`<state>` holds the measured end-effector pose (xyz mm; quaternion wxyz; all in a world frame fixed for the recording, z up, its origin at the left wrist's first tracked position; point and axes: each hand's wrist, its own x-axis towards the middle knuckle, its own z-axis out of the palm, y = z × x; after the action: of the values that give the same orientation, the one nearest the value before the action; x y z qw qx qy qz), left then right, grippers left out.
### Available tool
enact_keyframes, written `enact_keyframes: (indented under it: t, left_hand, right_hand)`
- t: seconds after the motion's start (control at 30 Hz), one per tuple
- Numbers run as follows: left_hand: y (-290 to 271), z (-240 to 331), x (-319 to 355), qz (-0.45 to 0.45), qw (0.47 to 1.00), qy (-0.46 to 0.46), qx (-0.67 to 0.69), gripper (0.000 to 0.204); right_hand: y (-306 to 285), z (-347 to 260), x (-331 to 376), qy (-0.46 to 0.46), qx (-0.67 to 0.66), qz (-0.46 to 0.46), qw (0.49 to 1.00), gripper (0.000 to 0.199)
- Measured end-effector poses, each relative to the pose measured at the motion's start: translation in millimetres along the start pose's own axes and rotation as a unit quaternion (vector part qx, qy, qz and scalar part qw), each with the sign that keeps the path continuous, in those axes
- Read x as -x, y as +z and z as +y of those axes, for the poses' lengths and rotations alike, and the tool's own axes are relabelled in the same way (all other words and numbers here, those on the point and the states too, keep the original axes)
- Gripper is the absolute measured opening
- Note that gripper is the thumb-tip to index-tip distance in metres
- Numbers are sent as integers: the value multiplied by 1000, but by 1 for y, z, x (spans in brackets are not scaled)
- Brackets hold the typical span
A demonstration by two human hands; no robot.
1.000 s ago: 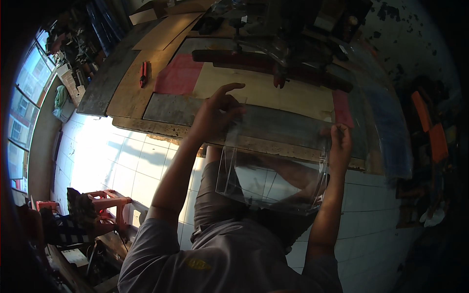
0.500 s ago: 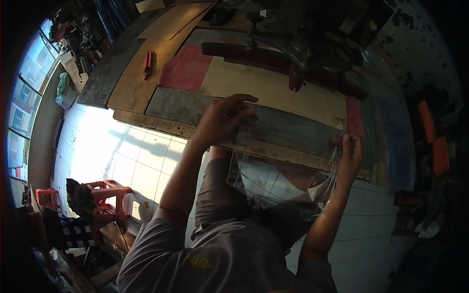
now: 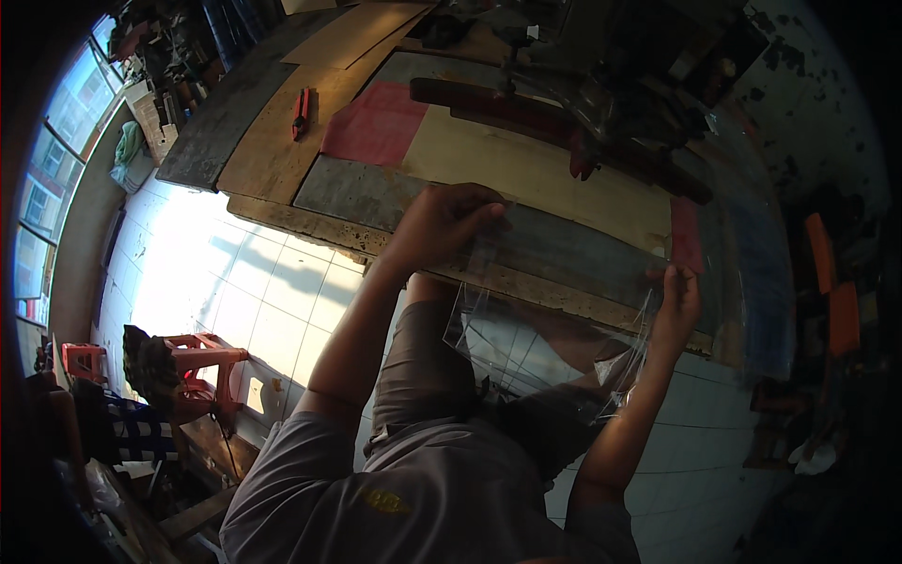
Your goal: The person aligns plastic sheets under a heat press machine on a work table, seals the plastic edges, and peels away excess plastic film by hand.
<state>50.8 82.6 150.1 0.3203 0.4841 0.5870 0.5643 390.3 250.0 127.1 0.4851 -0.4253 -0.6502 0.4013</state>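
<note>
A clear plastic sheet [image 3: 512,329] hangs in folds over the front edge of the worktable, above my lap. My left hand [image 3: 443,224] is closed at its upper left part, thumb and fingers pinched together over the grey table surface [image 3: 362,193]. At the right, my right hand [image 3: 680,299] pinches the gathered right edge of the sheet. Beyond both hands lies a pale yellow panel [image 3: 536,169] with a red piece [image 3: 376,124] at its left end and a smaller red piece [image 3: 686,235] at its right.
A dark machine with a long bar [image 3: 507,113] stands over the panel. On the wooden board to the left lies a red cutter knife [image 3: 302,115], with brown cardboard [image 3: 362,33] farther back. Red stools [image 3: 211,367] stand on the tiled floor. Clear bluish sheets [image 3: 761,301] hang at the right.
My left hand's fingers have drawn together, with the thumb up against them. My right hand keeps its pinch on the plastic sheet. The view has shifted slightly.
</note>
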Motion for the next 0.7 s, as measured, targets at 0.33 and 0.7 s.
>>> enact_keyframes:
  t: [0.33, 0.7]
  left_hand:
    - [-3, -4, 1, -25, 999, 40, -23, 31]
    - [-2, -8, 0, -16, 998, 58, -6, 28]
  right_hand:
    - [0, -5, 2, 8, 26, -2, 1000, 31]
    - [0, -3, 1, 4, 33, 1, 999, 31]
